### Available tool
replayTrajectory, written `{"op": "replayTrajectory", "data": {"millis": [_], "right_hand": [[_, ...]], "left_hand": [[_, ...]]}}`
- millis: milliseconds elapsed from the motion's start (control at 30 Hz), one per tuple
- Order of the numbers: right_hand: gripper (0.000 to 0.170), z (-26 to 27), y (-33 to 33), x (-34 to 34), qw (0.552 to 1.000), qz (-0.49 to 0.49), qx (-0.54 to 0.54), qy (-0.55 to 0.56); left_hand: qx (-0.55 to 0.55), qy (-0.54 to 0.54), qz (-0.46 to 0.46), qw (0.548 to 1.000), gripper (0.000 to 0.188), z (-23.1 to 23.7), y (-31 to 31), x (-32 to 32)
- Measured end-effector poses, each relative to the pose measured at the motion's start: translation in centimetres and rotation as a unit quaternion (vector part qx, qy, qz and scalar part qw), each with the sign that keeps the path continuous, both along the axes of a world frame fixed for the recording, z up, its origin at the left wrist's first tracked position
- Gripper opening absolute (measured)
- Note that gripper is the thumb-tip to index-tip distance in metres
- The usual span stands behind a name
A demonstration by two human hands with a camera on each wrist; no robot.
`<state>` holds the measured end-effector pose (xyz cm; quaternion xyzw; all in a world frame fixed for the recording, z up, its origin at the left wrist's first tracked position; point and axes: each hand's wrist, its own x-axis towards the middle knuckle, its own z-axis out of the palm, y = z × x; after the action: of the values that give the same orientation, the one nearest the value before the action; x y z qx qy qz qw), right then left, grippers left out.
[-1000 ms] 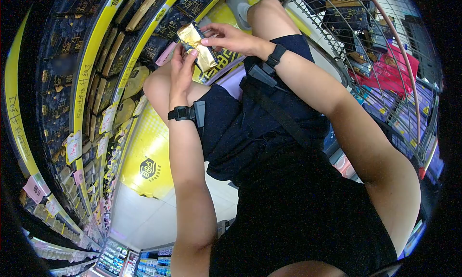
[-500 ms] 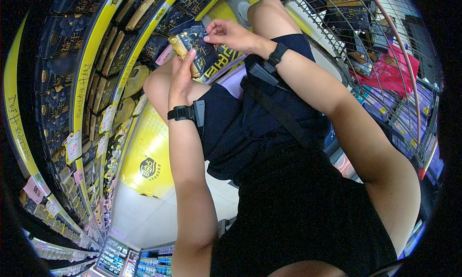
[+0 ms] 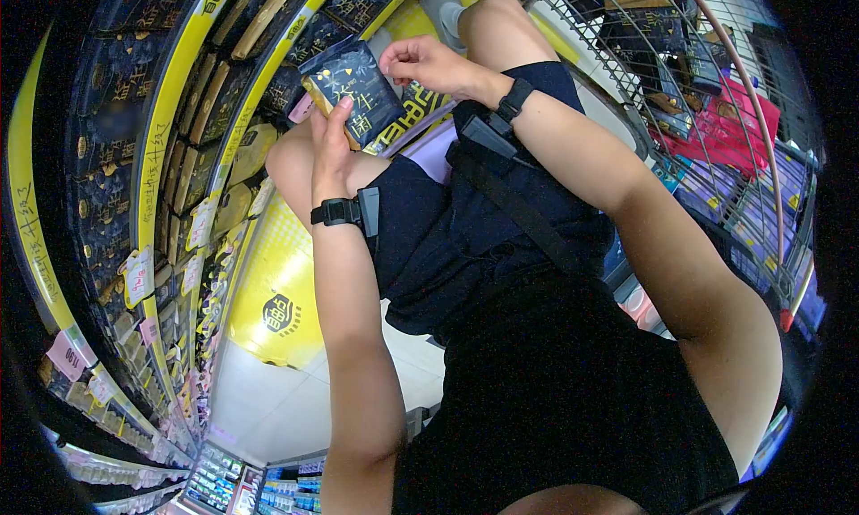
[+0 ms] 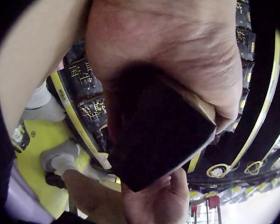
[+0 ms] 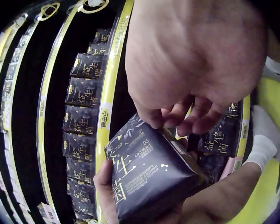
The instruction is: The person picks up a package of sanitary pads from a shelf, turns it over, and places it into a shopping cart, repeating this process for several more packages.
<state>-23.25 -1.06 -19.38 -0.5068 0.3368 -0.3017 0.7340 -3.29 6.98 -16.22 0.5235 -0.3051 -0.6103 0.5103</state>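
A dark, gold-lettered package [image 3: 360, 90] leans over the raised knee, its printed front facing up. My left hand [image 3: 331, 148] grips its lower left edge, the thumb lying across the front. In the left wrist view the package [image 4: 163, 135] is a dark block under my left hand [image 4: 172, 51]. My right hand [image 3: 434, 68] is beside its upper right edge, fingers loosely bent. In the right wrist view the fingers of my right hand [image 5: 196, 60] hang over the top edge of the package [image 5: 154, 172]; whether they touch it is unclear.
Shelves with yellow edge strips [image 3: 165, 112] and rows of dark packages [image 3: 112, 179] curve along the left. A wire cart [image 3: 761, 112] holding dark packages and a pink bag [image 3: 729, 130] stands at right. A yellow floor mat [image 3: 268, 309] lies beside the shelves.
The package has turned from its gold side to its dark printed front, in my left hand. My right hand has come off the gold side and moved slightly up, its fingers bending.
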Motion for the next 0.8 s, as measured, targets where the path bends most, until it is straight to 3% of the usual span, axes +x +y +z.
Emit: {"op": "replayTrajectory", "data": {"millis": [367,800], "right_hand": [[0.011,-0.48,-0.24,0.03,0.999,-0.048,0.001,-0.018],[0.009,0.31,-0.08,-0.05,0.999,-0.051,-0.007,0.001]], "left_hand": [[0.036,0.025,0.005,0.999,0.045,-0.16,0.32,-0.05],[0.020,0.053,-0.058,0.997,0.047,0.16,0.17,-0.11]]}}
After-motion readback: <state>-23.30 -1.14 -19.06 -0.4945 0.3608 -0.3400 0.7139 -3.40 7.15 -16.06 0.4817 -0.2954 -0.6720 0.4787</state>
